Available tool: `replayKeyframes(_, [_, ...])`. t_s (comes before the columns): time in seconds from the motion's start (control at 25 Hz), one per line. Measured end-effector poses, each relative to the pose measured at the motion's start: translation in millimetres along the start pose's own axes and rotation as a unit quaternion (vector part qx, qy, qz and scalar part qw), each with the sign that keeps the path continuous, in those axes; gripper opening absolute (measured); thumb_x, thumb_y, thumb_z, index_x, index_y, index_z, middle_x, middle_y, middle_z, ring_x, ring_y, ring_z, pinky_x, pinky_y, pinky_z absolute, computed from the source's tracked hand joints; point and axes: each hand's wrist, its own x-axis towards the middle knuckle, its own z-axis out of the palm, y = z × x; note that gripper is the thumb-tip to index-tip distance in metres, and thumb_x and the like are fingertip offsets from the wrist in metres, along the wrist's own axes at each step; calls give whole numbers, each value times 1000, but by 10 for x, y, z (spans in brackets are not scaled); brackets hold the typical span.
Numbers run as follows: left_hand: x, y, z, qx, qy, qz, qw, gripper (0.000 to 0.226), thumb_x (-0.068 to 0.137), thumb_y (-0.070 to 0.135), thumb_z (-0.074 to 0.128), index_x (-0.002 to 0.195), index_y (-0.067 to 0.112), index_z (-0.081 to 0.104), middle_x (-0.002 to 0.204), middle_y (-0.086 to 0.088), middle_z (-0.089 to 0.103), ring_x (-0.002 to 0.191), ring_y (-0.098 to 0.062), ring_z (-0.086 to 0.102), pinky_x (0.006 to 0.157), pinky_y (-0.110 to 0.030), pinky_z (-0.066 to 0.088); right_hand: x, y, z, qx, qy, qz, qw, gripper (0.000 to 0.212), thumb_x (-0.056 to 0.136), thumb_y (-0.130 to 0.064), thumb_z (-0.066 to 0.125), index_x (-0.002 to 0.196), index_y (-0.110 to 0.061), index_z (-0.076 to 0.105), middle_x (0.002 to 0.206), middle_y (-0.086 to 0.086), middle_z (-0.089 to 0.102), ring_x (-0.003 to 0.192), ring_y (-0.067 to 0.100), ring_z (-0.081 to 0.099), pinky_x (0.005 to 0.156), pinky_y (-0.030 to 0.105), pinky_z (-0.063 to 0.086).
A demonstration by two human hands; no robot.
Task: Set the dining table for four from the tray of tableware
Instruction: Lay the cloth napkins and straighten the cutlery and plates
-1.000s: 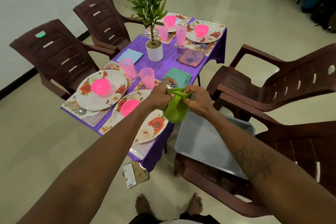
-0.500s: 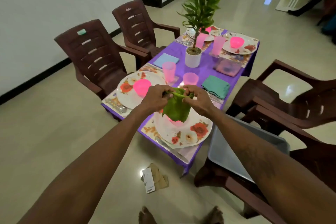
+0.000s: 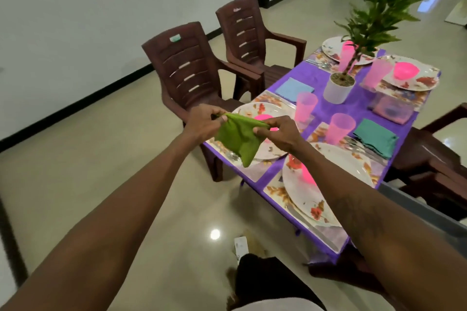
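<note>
Pinching the green napkin (image 3: 237, 137) along its top edge, the left grip (image 3: 202, 121) and the right grip (image 3: 280, 134) hold it spread between them in the air, fingers curled on the cloth, its lower corner hanging free. Just beyond and beneath both grips, a flowered plate (image 3: 265, 108) with a pink bowl (image 3: 262, 116) sits on the purple-covered bench (image 3: 358, 111). Right of the right grip stands a pink cup (image 3: 340, 129), then a teal napkin (image 3: 375, 137). Beyond the left grip stands a brown chair (image 3: 184, 70).

Limp green napkin (image 3: 237, 137), top edge between left hand (image 3: 202, 122) and right hand (image 3: 280, 134), lower corner drooping.
</note>
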Motion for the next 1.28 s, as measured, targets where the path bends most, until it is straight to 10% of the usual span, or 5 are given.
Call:
replayKeyframes(0.24, [546, -799, -443, -122, 7, -63, 990, 19, 86, 27, 80, 101, 16, 83, 85, 2, 80, 74, -3, 71, 71, -24, 58, 1080, -101, 700, 171, -40, 52, 983, 42, 79, -17, 74, 72, 16, 50, 68, 14, 46, 65, 23, 46, 60, 37, 41])
replayKeyframes(0.44, [1219, -1448, -778, -148, 6, -103, 984, 14, 79, 20, 89, 92, 17, 84, 75, 5, 78, 67, 1, 66, 62, -14, 51, 2014, -168, 1177, 188, -54, 82, 977, 26, 90, 4, 65, 67, -7, 58, 56, -3, 52, 54, 6, 50, 56, 22, 45])
replayKeyframes(0.64, [2191, -1943, -1251, -148, 28, -154, 976, 18, 68, 29, 95, 78, 24, 82, 74, 4, 78, 71, -7, 72, 66, -24, 59, 3066, -305, 1427, 146, -48, 25, 988, 49, 89, -26, 81, 52, -12, 52, 50, -4, 42, 49, 6, 37, 49, 22, 30])
replayKeyframes(0.96, [3436, -2869, -1778, -220, 49, -181, 957, 47, 77, 22, 87, 121, 15, 73, 72, 11, 67, 77, -12, 69, 88, -40, 62, 4545, -575, 2025, 180, -15, 17, 983, 24, 73, -26, 92, 78, -18, 69, 70, -7, 67, 63, 5, 60, 60, 26, 51])
replayKeyframes(1.28, [4881, -4230, -2591, -157, -28, -133, 978, 10, 90, 23, 73, 87, 31, 79, 86, 5, 77, 83, -13, 65, 82, -42, 58, 5999, -851, 3055, 314, 67, 119, 940, 56, 76, 0, 86, 126, -8, 63, 105, 15, 77, 95, 19, 75, 79, 29, 60])
